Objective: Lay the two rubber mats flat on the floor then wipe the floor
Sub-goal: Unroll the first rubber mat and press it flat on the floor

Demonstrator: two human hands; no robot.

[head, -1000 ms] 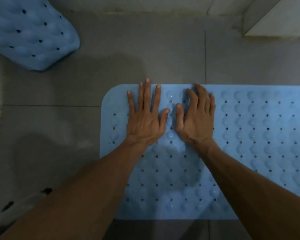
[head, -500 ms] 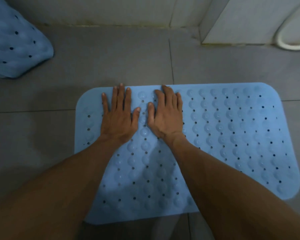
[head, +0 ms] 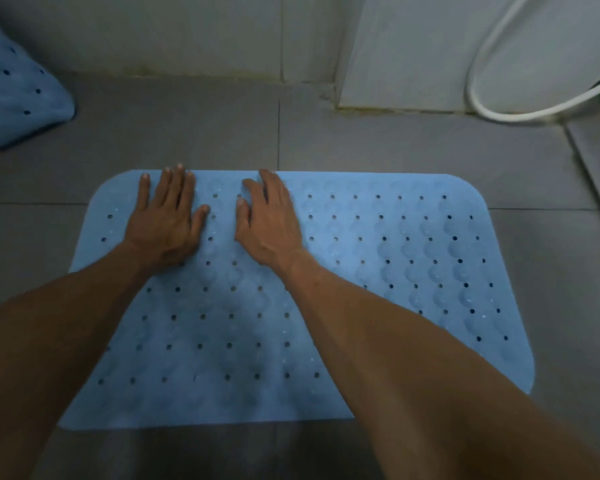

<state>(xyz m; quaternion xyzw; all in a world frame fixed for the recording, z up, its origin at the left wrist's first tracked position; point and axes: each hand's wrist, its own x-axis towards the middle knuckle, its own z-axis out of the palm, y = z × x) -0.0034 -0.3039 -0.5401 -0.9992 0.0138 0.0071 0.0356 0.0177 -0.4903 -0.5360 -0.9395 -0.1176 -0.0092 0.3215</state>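
Two hands, left hand (head: 165, 221) and right hand (head: 269, 223), flat and apart on one blue mat (head: 378, 271); second mat (head: 14, 95) crumpled far left

Light blue mat (head: 395, 271) (dotted with dark holes, bubble-embossed) on grey tiled floor (head: 187, 133).

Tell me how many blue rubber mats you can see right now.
2. One mat lies flat on the floor under both hands; the other mat sits bunched at the far left, partly cut off by the frame edge.
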